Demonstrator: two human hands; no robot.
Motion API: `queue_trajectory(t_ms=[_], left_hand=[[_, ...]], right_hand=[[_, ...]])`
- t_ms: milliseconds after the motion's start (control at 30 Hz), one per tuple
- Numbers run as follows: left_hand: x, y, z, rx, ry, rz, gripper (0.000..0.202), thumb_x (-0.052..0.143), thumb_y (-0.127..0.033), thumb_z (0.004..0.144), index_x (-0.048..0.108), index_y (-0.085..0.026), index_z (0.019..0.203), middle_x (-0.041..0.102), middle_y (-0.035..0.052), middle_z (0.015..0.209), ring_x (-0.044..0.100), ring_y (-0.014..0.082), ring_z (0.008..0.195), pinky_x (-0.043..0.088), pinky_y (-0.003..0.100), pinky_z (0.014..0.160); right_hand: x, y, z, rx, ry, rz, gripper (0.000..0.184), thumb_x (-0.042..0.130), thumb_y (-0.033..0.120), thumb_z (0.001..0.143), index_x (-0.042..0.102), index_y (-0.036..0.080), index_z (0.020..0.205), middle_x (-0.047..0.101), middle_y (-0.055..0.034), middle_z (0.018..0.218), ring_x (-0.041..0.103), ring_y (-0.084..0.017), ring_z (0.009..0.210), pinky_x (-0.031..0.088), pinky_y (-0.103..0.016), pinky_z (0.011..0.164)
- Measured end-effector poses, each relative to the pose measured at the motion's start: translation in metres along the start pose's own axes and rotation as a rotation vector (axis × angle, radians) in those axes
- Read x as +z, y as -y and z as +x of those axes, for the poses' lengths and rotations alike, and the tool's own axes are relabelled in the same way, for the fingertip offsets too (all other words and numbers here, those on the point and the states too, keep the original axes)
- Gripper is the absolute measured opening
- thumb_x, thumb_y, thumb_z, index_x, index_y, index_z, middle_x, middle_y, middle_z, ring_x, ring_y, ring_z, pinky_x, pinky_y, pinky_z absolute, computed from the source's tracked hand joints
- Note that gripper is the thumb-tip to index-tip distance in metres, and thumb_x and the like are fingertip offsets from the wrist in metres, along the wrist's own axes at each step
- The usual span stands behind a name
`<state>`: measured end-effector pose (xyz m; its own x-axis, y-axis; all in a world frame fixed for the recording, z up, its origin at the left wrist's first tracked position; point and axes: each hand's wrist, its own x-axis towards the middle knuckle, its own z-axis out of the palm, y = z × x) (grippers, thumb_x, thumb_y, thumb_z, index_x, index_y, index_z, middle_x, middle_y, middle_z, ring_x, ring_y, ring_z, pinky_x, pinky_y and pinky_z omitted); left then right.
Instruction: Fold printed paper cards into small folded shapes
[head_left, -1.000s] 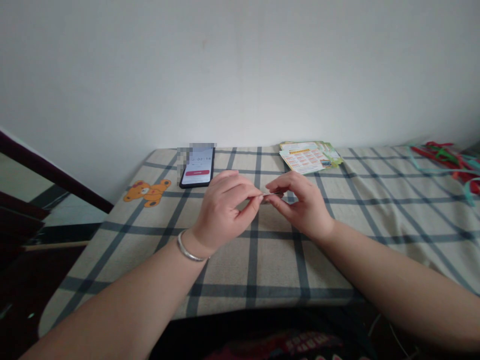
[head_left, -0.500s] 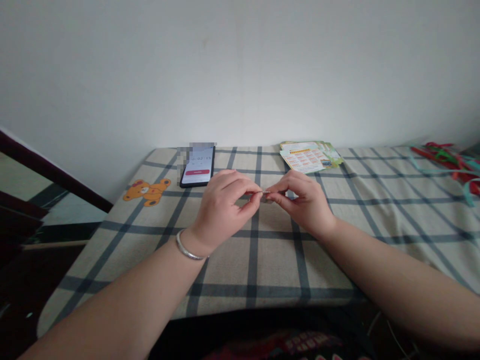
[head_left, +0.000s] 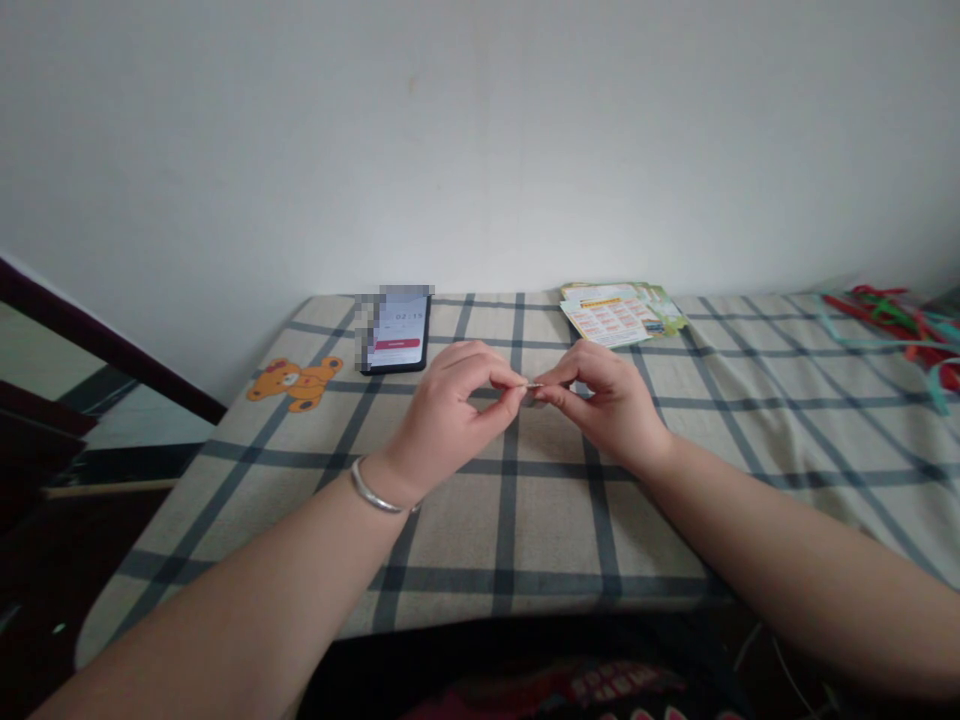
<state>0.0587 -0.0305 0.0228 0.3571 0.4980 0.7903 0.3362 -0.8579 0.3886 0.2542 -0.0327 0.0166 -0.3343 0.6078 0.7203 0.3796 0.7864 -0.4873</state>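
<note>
Between my two hands is a small, thin, light-coloured piece [head_left: 534, 386], seen nearly edge-on; its kind is too small to make out. My left hand [head_left: 457, 410], with a silver bangle [head_left: 373, 488] at the wrist, pinches its left end between thumb and forefinger. From the other side, my right hand [head_left: 607, 400] pinches the right end the same way. The fingertips of both hands almost meet, a little above the checked tablecloth [head_left: 465, 550]. Fingers cover most of the piece.
A phone [head_left: 397, 335] showing a timer lies behind my left hand. Printed cards [head_left: 619, 315] are piled behind my right hand. A bear cutout [head_left: 294, 384] lies at the left. Coloured ribbons [head_left: 900, 325] sit at the far right. A wall [head_left: 480, 150] closes off the back.
Both hands keep their pinch in almost the same place. The fingers of my left hand have shifted very slightly to the right.
</note>
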Motion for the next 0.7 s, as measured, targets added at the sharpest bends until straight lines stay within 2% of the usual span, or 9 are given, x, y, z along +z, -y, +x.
queue_trajectory(t_ms=[100, 267, 467, 700], left_hand=[[0.0007, 0.0013, 0.0001, -0.030, 0.003, -0.032, 0.007, 0.064, -0.009, 0.080, 0.063, -0.016, 0.077, 0.064, 0.0022, 0.075, 0.060, 0.0140, 0.073, 0.049, 0.031, 0.071], [0.0008, 0.0011, -0.0011, -0.031, -0.006, -0.072, 0.008, 0.064, -0.010, 0.081, 0.063, -0.016, 0.076, 0.064, 0.0023, 0.074, 0.060, 0.0137, 0.074, 0.049, 0.030, 0.071], [-0.0011, 0.0030, -0.0015, 0.045, 0.011, -0.003, 0.008, 0.064, -0.014, 0.082, 0.062, -0.018, 0.076, 0.065, -0.0001, 0.073, 0.061, 0.0133, 0.074, 0.049, 0.034, 0.082], [-0.0055, 0.0016, 0.0008, 0.112, 0.050, 0.085, 0.008, 0.062, -0.012, 0.082, 0.063, -0.018, 0.077, 0.066, 0.0000, 0.073, 0.060, 0.0144, 0.075, 0.048, 0.038, 0.088]], right_hand=[[0.0005, -0.0017, -0.0007, 0.006, 0.005, 0.001, 0.009, 0.069, 0.025, 0.084, 0.066, 0.019, 0.077, 0.066, -0.0013, 0.072, 0.059, -0.013, 0.069, 0.045, -0.029, 0.065], [0.0004, -0.0018, -0.0012, 0.000, 0.011, 0.006, 0.009, 0.068, 0.024, 0.085, 0.067, 0.019, 0.078, 0.066, -0.0017, 0.072, 0.059, -0.013, 0.069, 0.045, -0.029, 0.065], [-0.0002, -0.0004, -0.0005, -0.014, 0.014, 0.023, 0.008, 0.069, 0.023, 0.084, 0.068, 0.018, 0.077, 0.067, -0.0020, 0.071, 0.059, -0.013, 0.068, 0.045, -0.029, 0.064], [-0.0001, -0.0002, -0.0012, 0.003, 0.017, 0.027, 0.008, 0.068, 0.023, 0.084, 0.068, 0.019, 0.078, 0.067, -0.0020, 0.071, 0.060, -0.013, 0.069, 0.045, -0.028, 0.065]])
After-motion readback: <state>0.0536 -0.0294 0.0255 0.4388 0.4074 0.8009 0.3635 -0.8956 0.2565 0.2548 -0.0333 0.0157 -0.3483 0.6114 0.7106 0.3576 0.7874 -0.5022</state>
